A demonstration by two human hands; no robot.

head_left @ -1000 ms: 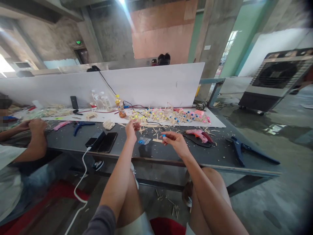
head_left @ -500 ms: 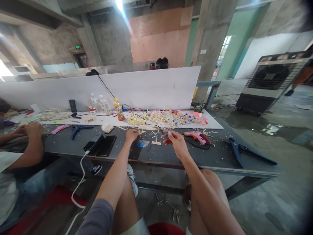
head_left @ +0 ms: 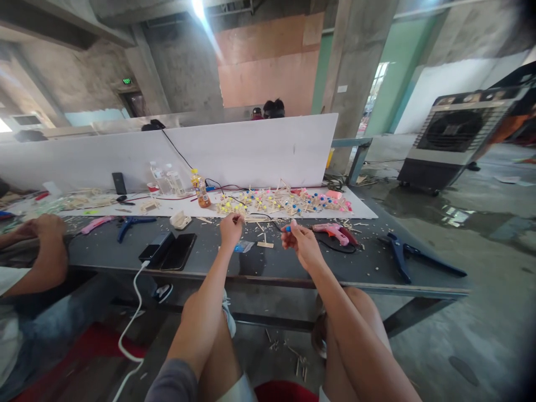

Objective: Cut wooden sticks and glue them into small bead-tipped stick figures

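My right hand (head_left: 302,243) pinches a small blue bead-like piece (head_left: 288,228) between thumb and fingers above the dark table. My left hand (head_left: 231,229) is closed, its fingertips together at the near edge of the pile; whatever they hold is too small to make out. Just beyond lies a pile of small wooden stick pieces (head_left: 268,202) with yellow, blue and pink ends. Between my hands lie a flat wooden piece (head_left: 265,244) with a stick on it and a clear bag with blue contents (head_left: 243,246). A pink glue gun (head_left: 335,231) rests right of my right hand.
Blue-handled cutters (head_left: 404,257) lie at the right, another pair (head_left: 130,224) at the left. A black phone (head_left: 179,252) and a power bank (head_left: 157,248) with a white cable sit left of my arm. A juice bottle (head_left: 201,190) stands behind. A co-worker's hands (head_left: 48,226) are far left.
My left hand has moved forward and slightly right, up to the pile's near edge. The right hand keeps its pinch on the blue piece. The view has shifted slightly.
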